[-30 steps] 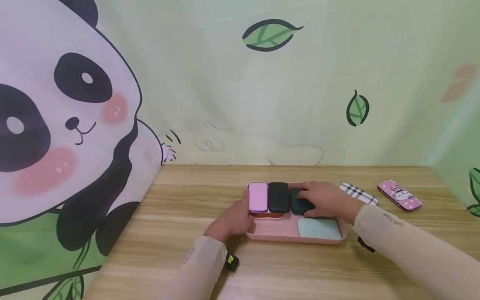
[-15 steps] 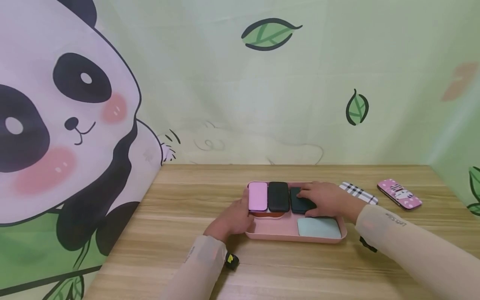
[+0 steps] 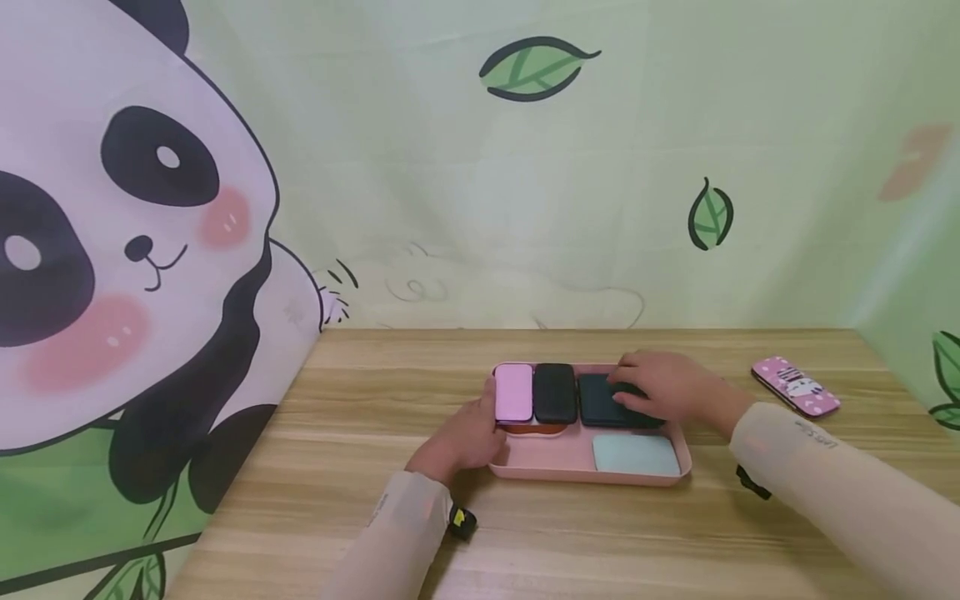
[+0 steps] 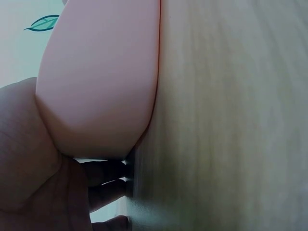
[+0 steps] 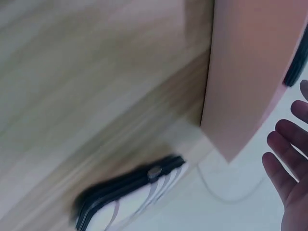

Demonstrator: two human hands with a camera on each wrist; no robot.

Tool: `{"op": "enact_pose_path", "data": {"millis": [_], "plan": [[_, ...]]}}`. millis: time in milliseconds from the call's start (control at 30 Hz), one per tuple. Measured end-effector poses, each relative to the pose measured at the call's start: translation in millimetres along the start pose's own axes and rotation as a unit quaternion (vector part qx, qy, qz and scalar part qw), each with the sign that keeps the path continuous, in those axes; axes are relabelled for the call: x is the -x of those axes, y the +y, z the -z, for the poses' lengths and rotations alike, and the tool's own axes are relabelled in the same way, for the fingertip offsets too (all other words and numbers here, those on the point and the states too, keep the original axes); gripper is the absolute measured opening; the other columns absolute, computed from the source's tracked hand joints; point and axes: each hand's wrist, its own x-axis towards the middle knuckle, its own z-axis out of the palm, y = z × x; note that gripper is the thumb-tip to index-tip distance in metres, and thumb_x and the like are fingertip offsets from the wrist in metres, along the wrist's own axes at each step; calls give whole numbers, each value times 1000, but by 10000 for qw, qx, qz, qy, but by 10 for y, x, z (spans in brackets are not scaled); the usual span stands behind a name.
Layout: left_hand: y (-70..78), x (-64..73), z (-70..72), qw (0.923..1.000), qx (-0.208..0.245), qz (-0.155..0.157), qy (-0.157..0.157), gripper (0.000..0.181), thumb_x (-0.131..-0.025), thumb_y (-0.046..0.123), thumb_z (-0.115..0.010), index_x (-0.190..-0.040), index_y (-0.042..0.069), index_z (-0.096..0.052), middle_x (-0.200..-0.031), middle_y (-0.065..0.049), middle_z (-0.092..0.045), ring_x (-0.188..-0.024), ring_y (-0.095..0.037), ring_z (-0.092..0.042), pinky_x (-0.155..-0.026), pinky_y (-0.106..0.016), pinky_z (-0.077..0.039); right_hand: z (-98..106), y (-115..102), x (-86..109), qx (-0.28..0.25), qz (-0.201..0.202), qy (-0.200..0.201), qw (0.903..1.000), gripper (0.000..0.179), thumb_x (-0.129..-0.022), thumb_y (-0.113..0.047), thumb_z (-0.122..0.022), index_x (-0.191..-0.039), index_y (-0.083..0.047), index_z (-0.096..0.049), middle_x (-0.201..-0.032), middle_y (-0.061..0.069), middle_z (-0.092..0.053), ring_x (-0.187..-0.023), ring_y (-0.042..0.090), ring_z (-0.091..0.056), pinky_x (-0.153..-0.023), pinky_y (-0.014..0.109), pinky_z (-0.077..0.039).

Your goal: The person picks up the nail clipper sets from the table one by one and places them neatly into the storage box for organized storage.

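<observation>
A pink tray (image 3: 540, 458) stands on the table, and my left hand (image 3: 461, 433) grips its left end; the left wrist view shows the thumb side and fingers around the tray's end wall (image 4: 101, 86). Along the tray's back lie a light pink case (image 3: 513, 392), a black case (image 3: 555, 393) and a dark teal case (image 3: 600, 400), all flat with rounded corners. A pale blue flat case (image 3: 636, 454) lies at front right. My right hand (image 3: 667, 385) is over the teal case's right part; in the right wrist view its fingers (image 5: 284, 144) are extended, holding nothing.
A pink patterned case (image 3: 798, 386) lies on the wooden table (image 3: 375, 383) to the right. The right wrist view shows a black-edged, striped clasp case (image 5: 134, 192) beside the tray. A panda-printed curtain (image 3: 450, 167) stands behind the table.
My right hand has moved right and up off the teal case, so more of that case shows. The plaid case is now hidden behind it in the head view. My left hand stays put.
</observation>
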Motion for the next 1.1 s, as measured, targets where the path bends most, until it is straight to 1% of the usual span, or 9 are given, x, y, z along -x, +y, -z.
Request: {"op": "enact_pose_path", "data": {"millis": [100, 200, 333, 500, 633, 767, 933, 1100], "plan": [[-11, -3, -9, 10000, 38, 23, -19, 84, -99, 27, -52, -161, 10, 2, -163, -8, -31, -124, -22, -46, -116, -41, -34, 27, 77, 43, 32, -110, 142, 9998, 34, -95, -31, -66, -121, -11, -70, -110, 4, -66, -99, 21, -63, -89, 45, -55], [-22, -8, -16, 10000, -5, 7, -29, 84, -99, 27, -51, -161, 10, 2, -164, -8, -29, -127, -22, -45, -117, -42, -32, 52, 163, 103, -54, -323, 116, 9994, 33, -95, -28, -66, -121, -9, -70, -112, 6, -66, -101, 23, -63, -90, 46, -54], [-28, -12, -14, 10000, -16, 48, -63, 85, -99, 28, -51, -161, 11, 3, -164, -8, -29, -128, -23, -45, -119, -44, -29, 103, 286, 209, -203, -635, 60, 9978, 35, -96, -26, -65, -124, -5, -68, -118, 11, -65, -109, 30, -63, -95, 51, -51], [-34, -17, -8, 9999, 77, 98, -75, 86, -99, 29, -52, -162, 13, 4, -163, -8, -31, -125, -24, -45, -117, -45, -32, 146, 475, 359, -240, -963, 49, 9951, 38, -96, -24, -64, -127, -2, -65, -123, 17, -63, -113, 36, -62, -97, 55, -48], [-31, -18, -12, 9999, 55, 82, -81, 86, -99, 28, -52, -161, 12, 5, -163, -9, -31, -125, -23, -46, -118, -44, -32, 145, 618, 496, -196, -1351, -62, 9906, 41, -95, -25, -65, -129, -2, -64, -128, 21, -61, -116, 40, -61, -98, 58, -48], [-21, -12, -12, 9999, 97, 89, -78, 86, -98, 28, -52, -162, 13, 5, -163, -8, -32, -124, -24, -46, -117, -45, -32, 142, 744, 609, -142, -1630, -125, 9865, 45, -94, -27, -66, -131, -2, -62, -130, 23, -60, -116, 42, -60, -98, 59, -47], [-32, -22, -16, 9999, 144, 55, -59, 87, -98, 28, -53, -162, 14, 5, -163, -7, -31, -125, -24, -45, -117, -45, -33, 136, 894, 747, -95, -1824, -225, 9829, 47, -94, -29, -65, -130, 1, -62, -129, 27, -59, -115, 45, -59, -98, 61, -45], [-33, -25, -14, 9998, 163, 49, -38, 88, -98, 28, -53, -162, 14, 5, -163, -7, -31, -125, -24, -46, -116, -45, -34, 70, 1050, 914, -72, -1932, -240, 9808, 48, -94, -27, -64, -129, 5, -61, -127, 30, -58, -116, 49, -56, -97, 63, -44]]}}
